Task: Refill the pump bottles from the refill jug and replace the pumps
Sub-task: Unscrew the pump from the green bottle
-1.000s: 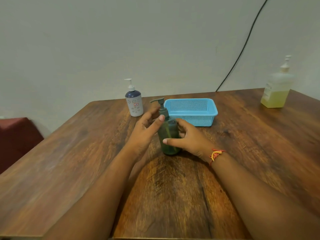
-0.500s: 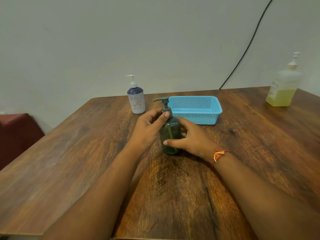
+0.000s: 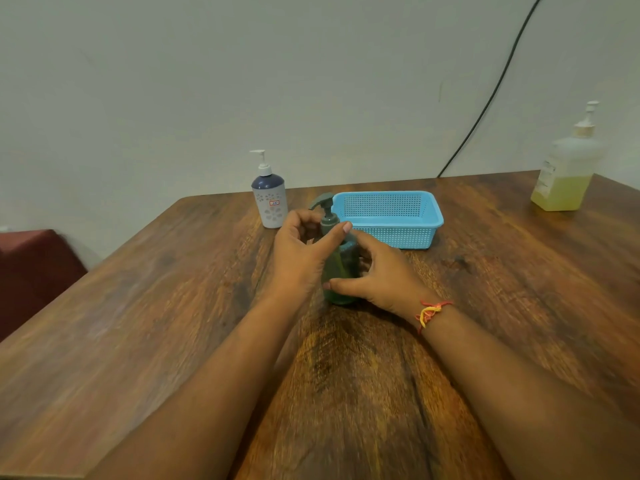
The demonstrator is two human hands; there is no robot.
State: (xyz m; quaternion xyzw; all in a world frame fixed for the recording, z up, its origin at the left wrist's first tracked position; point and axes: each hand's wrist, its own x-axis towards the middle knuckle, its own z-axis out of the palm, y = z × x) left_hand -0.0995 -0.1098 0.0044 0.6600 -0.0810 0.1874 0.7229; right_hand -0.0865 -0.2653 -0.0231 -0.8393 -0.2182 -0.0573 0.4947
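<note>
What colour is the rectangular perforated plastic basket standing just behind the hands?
The perforated plastic basket is light blue throughout; the head view shows it clearly.

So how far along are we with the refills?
Nothing looks finished. In hand: the right hand holds the green bottle upright on the table while the left hand grips its pump collar; unscrewing or tightening, I cannot tell. Left: the white bottle, pump on, stands untouched, and the jug of yellow liquid sits far right.

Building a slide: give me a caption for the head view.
Left hand grips the pump of the green bottle, right hand holding its body, on the wooden table.
</note>
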